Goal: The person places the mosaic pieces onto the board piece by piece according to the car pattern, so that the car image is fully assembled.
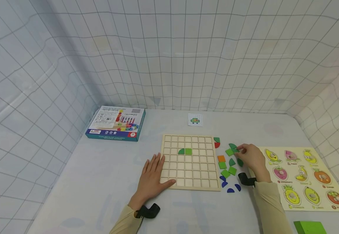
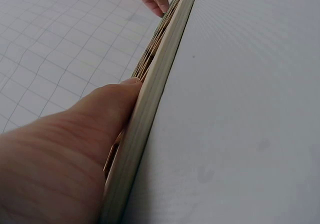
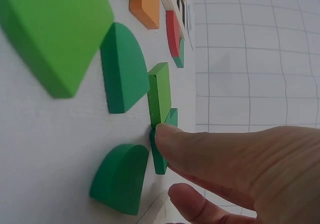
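A wooden grid board (image 1: pixel 188 174) bears a dark green quarter-circle piece (image 1: pixel 182 151) and a light green square (image 1: pixel 188 151) side by side. My left hand (image 1: pixel 149 182) rests at its left edge with fingers extended, the thumb lying over the near left corner. Off the board's right side, my right hand (image 1: pixel 252 158) pinches a dark green curved piece (image 3: pixel 159 156) between thumb and finger, low over the table. Next to that piece are a light green square (image 3: pixel 161 94) and another dark green piece (image 3: pixel 172 118). A further dark green piece (image 3: pixel 121 179) lies close to the thumb.
Right of the board lie an orange square (image 1: pixel 221 158), a red quarter-circle (image 1: pixel 217 145), several green pieces and several blue half-circles (image 1: pixel 230 190). A pattern card (image 1: pixel 195 120) lies behind the board. Around stand a boxed bead set (image 1: pixel 116 123), a fruit puzzle (image 1: pixel 299 156) and a green block (image 1: pixel 310 227).
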Action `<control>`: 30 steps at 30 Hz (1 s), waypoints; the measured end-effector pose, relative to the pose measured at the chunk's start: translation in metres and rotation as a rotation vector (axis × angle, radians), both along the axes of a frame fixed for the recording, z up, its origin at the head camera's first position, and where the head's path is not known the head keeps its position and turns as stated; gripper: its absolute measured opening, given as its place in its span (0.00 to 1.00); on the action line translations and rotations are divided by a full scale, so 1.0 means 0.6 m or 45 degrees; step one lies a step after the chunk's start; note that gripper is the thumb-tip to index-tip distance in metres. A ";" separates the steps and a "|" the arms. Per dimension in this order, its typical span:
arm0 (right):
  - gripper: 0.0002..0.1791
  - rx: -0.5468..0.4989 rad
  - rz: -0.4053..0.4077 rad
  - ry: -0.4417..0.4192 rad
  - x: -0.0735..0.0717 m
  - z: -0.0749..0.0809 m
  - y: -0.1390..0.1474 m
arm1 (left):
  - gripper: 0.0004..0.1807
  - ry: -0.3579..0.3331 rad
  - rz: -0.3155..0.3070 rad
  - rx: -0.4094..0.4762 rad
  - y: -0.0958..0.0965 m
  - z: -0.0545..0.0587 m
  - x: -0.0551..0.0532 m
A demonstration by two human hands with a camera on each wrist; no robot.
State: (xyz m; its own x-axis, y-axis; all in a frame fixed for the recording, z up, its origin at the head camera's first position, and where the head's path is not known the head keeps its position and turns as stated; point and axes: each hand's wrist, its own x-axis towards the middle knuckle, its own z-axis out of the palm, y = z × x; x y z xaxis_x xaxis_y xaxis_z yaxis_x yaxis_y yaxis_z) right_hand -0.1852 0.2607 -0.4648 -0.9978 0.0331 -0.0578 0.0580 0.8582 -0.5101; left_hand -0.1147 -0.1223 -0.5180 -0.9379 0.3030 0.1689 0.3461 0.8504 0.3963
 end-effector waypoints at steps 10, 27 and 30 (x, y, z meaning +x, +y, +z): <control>0.16 0.018 -0.017 -0.037 -0.001 0.001 -0.002 | 0.54 0.006 0.001 -0.002 0.000 0.000 -0.002; 0.15 -0.055 -0.029 0.009 0.007 0.001 -0.002 | 0.55 0.002 0.004 -0.003 -0.001 -0.003 -0.002; 0.14 -0.066 -0.024 0.015 0.008 0.001 -0.004 | 0.55 0.002 0.003 0.003 -0.001 -0.002 -0.001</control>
